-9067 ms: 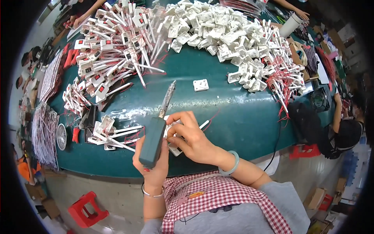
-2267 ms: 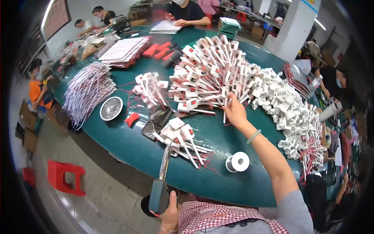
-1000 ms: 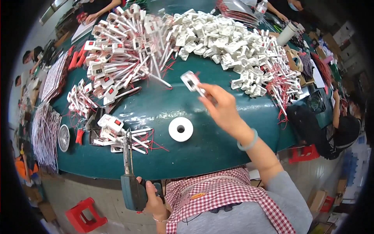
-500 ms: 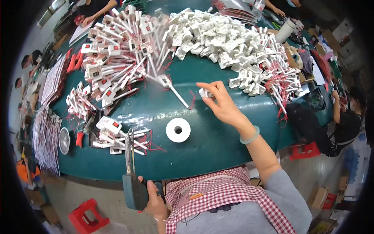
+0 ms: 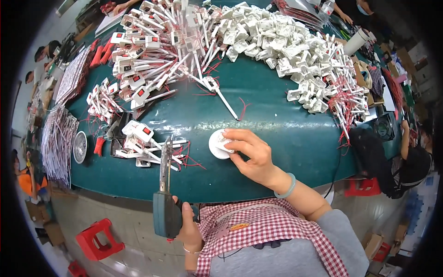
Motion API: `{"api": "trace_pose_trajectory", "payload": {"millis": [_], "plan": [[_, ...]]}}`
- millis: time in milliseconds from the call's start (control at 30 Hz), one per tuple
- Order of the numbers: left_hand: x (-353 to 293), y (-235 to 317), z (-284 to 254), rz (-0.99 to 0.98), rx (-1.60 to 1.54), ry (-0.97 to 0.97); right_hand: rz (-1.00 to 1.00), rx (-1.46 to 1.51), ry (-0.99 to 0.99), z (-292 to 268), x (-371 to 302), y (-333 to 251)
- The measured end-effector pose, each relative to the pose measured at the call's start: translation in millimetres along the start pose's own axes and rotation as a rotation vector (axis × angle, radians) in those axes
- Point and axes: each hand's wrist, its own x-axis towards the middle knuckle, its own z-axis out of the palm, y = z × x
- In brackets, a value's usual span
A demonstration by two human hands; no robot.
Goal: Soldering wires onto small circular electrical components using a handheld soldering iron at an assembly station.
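My left hand (image 5: pixel 189 226) is closed around the grip of a dark teal hand tool (image 5: pixel 165 213) with a long, narrow metal front pointing away from me. Between the thumb and fingers of my right hand (image 5: pixel 254 154) is a small white plastic part (image 5: pixel 226 142), held over a round white ring (image 5: pixel 215 148) on the table. The fingers partly cover both, and I cannot tell whether they touch. Beyond that hand lies a single white stick-like piece (image 5: pixel 226 102) with red wires. Beside the tool's metal front sits a small heap of white switch pieces (image 5: pixel 143 142).
A large pile of white switch sticks (image 5: pixel 152 55) with red wires covers the far left of the green table (image 5: pixel 194 177). White plastic housings (image 5: pixel 272 37) are heaped at the far right. A round metal dish (image 5: pixel 80 147) stands at the left edge; red stools (image 5: pixel 99 240) stand on the floor.
My right hand has moved down and toward me with the small white part, to over the white ring. My left hand still grips the tool, which appears slightly farther right.
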Motion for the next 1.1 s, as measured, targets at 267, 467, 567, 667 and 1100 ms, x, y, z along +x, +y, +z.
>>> {"api": "trace_pose_trajectory", "payload": {"millis": [267, 467, 567, 667, 1100], "plan": [[-1.6, 2.7, -0.1, -0.017, 0.046, 0.009, -0.038, -0.038, -0.038, -5.1, -1.3, 5.1], [4.9, -2.5, 2.5, 0.009, 0.017, 0.041, -0.096, -0.195, -0.089, -6.7, -0.8, 4.0], [5.6, -2.2, 2.7, 0.007, 0.027, 0.032, -0.079, -0.261, -0.184, -12.8, 4.8, -11.8], [7.4, -2.0, 4.5, -0.025, 0.004, 0.021, -0.080, -0.346, -0.282, -18.9, 6.9, -16.8], [11.1, 7.5, 8.7, -0.091, 0.093, 0.013, 0.325, -0.570, -0.288, 30.3, 94.0, 114.2]]}}
